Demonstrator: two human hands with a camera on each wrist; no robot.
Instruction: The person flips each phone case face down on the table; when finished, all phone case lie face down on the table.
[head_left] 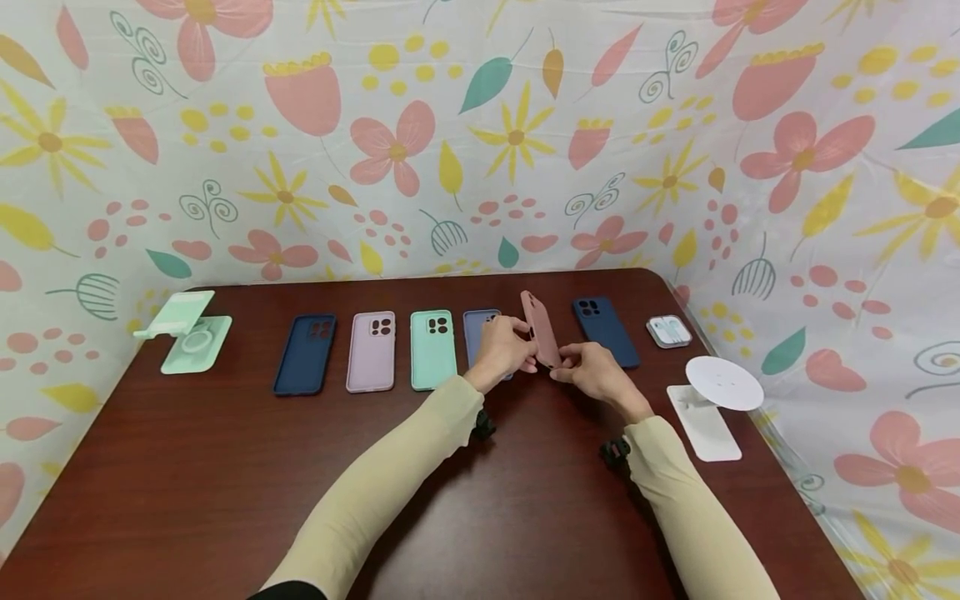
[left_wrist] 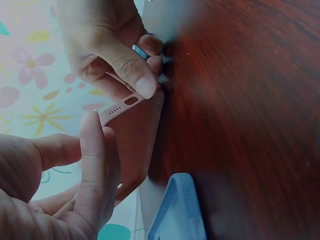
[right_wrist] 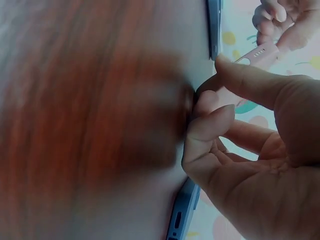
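A pink phone case [head_left: 542, 329] stands tilted on edge above the back of the table, held between both hands. My left hand [head_left: 502, 348] holds its left side, partly in front of a blue-violet phone case [head_left: 472, 333]. At the lower right corner, my right hand [head_left: 594, 371] pinches the pink case between thumb and fingers. In the left wrist view, the right thumb presses beside the port cutout of the pink case [left_wrist: 134, 145]. The right wrist view shows only part of the pink case [right_wrist: 265, 54] behind my fingers. A navy phone case [head_left: 606, 332] lies to the right.
Further left lie a dark blue case [head_left: 303, 357], a lilac case [head_left: 371, 358] and a mint case [head_left: 433, 354]. A mint folding stand [head_left: 197, 354] is at the far left. Boxed earphones [head_left: 669, 331] and a white round-topped stand [head_left: 723, 383] are at the right edge.
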